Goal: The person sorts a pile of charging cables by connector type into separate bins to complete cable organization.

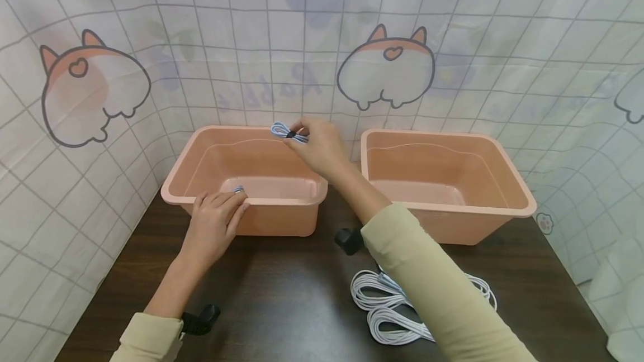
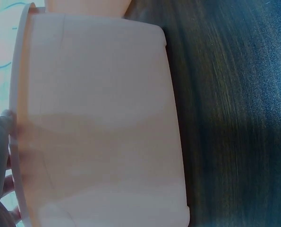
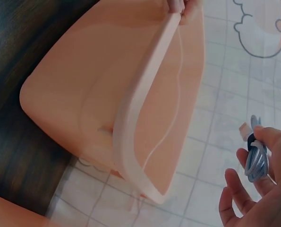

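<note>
My right hand (image 1: 322,144) pinches a small coiled cable (image 1: 289,132), pale blue-white and bound with a black tie, above the back right part of the left pink bin (image 1: 279,218). A light plug end shows on this cable (image 3: 256,161) in the right wrist view. My left hand (image 1: 213,222) grips the front rim of that bin, fingers over the edge and thumb on the outer side. Just past its fingers, a bit of striped blue-white cable (image 1: 238,189) shows inside the bin; the rest is hidden.
A second pink bin (image 1: 448,169) stands to the right. In front of it, several white coiled cables (image 1: 394,325) lie on the dark wooden table (image 1: 282,295), partly covered by my right sleeve. A patterned white curtain (image 1: 226,32) closes off the back and sides.
</note>
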Motion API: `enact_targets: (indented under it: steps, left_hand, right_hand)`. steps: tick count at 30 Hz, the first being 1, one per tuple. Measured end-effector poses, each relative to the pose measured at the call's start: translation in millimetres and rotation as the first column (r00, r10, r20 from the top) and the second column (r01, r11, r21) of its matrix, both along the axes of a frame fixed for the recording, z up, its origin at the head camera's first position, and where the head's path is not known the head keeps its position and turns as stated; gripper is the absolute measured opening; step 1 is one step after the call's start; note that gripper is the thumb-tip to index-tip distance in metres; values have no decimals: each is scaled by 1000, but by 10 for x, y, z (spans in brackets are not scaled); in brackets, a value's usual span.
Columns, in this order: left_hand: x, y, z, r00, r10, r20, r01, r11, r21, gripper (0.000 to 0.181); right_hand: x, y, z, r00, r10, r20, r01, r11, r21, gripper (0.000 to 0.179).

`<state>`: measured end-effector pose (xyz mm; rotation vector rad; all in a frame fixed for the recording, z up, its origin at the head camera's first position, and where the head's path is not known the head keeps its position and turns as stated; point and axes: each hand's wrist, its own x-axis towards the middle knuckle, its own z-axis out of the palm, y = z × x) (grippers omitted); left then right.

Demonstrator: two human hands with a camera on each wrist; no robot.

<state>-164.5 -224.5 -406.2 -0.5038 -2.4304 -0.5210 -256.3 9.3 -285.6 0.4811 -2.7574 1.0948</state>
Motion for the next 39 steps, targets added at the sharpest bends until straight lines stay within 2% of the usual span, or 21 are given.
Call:
enact_targets:
  steps: [6,14,28,34,39]
  left_hand:
    - [12,-9,4,1000,3,9,-3,1000,2,20]
    - [20,1,8,1000,0,20,0,1000,1,19]
    - [10,-11,-2,999,10,33,-10,1000,-1,19]
    - [9,-10,-4,1000,6,23,-6,1000,-1,19]
    - [9,-4,0,1000,2,20,-2,1000,1,19]
  right_hand:
    - [38,8,-44,1000,30,-5,-30,998,-58,34]
    - [197,225,-146,997,71,-18,-73,992,-107,34]
    - [652,618,-487,996,34,-88,-46,988,-145,29]
    - [851,753,-609,990,43,-135,-60,990,-124,27]
    - [985,856,-712,985,20,-169,-34,996,-83,27]
